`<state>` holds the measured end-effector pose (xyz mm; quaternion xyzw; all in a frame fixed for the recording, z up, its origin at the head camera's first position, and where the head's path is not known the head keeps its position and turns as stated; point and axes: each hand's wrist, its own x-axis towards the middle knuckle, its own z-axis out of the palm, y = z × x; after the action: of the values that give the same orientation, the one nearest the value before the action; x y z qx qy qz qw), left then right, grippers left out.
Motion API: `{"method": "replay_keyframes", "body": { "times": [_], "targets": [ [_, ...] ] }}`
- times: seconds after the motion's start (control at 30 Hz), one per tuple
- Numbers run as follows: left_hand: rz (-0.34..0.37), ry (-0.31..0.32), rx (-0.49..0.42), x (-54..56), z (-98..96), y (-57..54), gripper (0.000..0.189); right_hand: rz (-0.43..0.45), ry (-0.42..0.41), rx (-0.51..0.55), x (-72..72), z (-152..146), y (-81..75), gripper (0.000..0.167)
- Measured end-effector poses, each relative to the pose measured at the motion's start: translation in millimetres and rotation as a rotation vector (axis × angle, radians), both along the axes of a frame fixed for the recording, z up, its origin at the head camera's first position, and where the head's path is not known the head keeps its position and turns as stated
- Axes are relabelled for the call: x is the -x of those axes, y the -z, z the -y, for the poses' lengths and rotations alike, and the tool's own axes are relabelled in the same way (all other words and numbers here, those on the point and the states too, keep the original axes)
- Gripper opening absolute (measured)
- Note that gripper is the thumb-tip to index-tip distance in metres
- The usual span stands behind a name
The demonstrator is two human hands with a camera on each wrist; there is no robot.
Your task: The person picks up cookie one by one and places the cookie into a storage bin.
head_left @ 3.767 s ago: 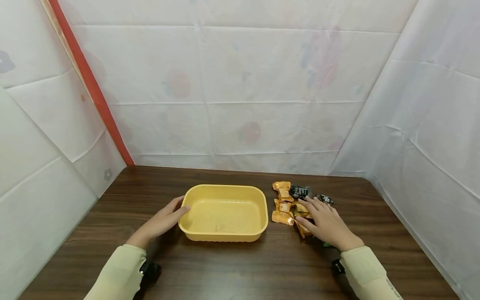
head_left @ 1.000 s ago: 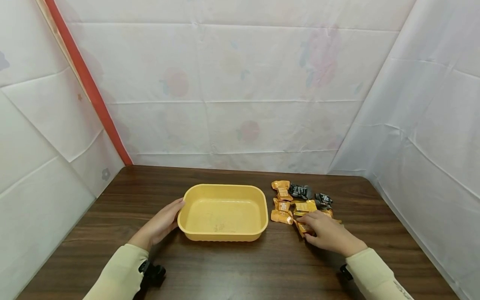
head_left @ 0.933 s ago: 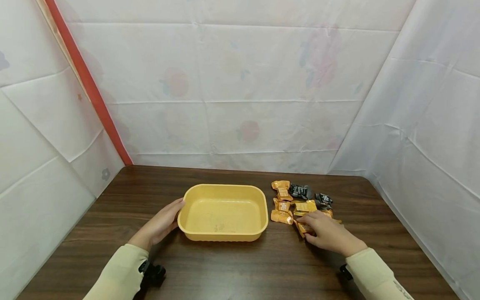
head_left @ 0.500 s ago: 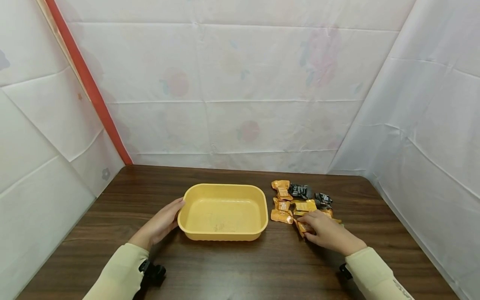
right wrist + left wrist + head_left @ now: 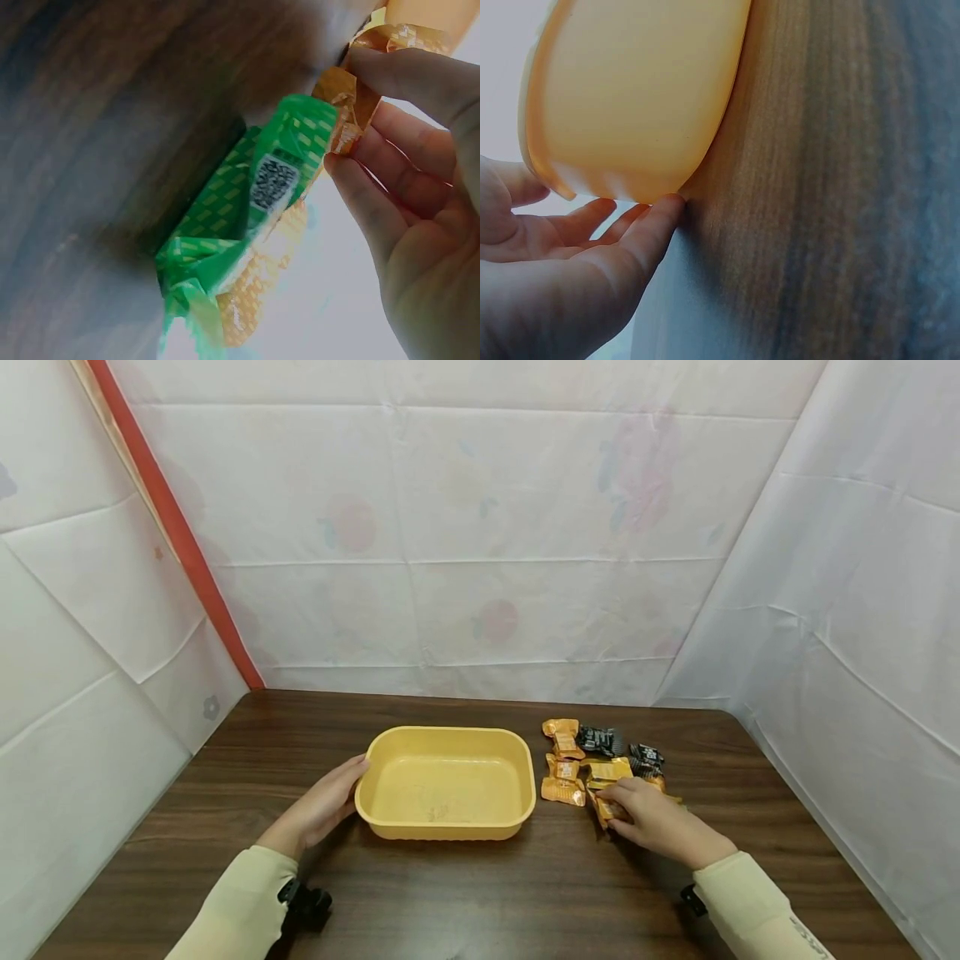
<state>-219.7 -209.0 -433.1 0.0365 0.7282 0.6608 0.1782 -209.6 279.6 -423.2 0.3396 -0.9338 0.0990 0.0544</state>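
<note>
A yellow plastic basin [image 5: 450, 832] sits mid-table. My left hand [image 5: 324, 803] holds it at its left end. In the left wrist view the thumb is at the rim, and the other fingertips [image 5: 671, 206] touch the outer wall below. My right hand [image 5: 660, 822] is at the near side of the candy pile. It pinches an orange-wrapped candy [image 5: 346, 101] between thumb and fingers. Right against that lies a green-wrapped candy [image 5: 281, 172] with a printed square code, which the hand hides in the head view. A yellow-wrapped candy [image 5: 609, 772] lies just beyond the fingers.
Several orange-wrapped candies [image 5: 564, 790] lie between the basin and my right hand. Black-wrapped candies [image 5: 597, 741] sit at the pile's far side. Everything is on a dark wood-grain table [image 5: 465, 902], with white patterned sheets [image 5: 465, 527] at the back and sides.
The right hand, earlier spread over the pile, has come down and nearer the front, and now pinches an orange candy. The left thumb has drawn back from inside the basin to its rim.
</note>
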Motion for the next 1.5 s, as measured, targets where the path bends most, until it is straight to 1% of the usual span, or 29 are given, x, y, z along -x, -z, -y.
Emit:
{"method": "replay_keyframes", "body": {
  "times": [0.13,0.27,0.43,0.63,0.8,0.93,1.13,1.27,1.5],
  "targets": [
    [0.002,-0.007,-0.002,-0.2,0.2,1.5,0.064,0.002,-0.01,-0.011,-0.6,0.7,-5.0,0.032],
    [0.003,-0.007,-0.006,-0.4,0.2,2.6,0.064,0.022,-0.015,0.008,-1.2,0.8,-12.8,0.035],
    [0.007,-0.009,-0.007,-0.3,-0.5,2.3,0.064,0.04,-0.004,0.032,0.4,-0.2,-21.7,0.038],
    [0.009,-0.011,-0.01,-0.3,-0.4,2.4,0.065,0.008,-0.04,0.048,2.4,3.0,-30.5,0.037],
    [0.007,-0.006,-0.018,-0.2,-0.4,2.5,0.064,-0.041,-0.057,0.047,1.6,6.8,-34.3,0.035],
    [0.008,-0.004,-0.018,0.3,-0.6,2.6,0.064,-0.078,-0.056,0.052,1.0,11.8,-38.4,0.037],
    [0.002,-0.002,-0.003,0.6,-0.1,2.6,0.065,-0.082,-0.043,0.064,2.5,26.3,-46.5,0.04],
    [-0.004,0.003,-0.002,0.9,-0.3,2.4,0.064,-0.12,-0.085,0.09,5.2,36.3,-48.3,0.041],
    [0.0,0.006,0.005,0.9,-1.2,0.3,0.064,-0.167,-0.2,0.141,14.7,55.2,-51.1,0.041]
  ]
}}
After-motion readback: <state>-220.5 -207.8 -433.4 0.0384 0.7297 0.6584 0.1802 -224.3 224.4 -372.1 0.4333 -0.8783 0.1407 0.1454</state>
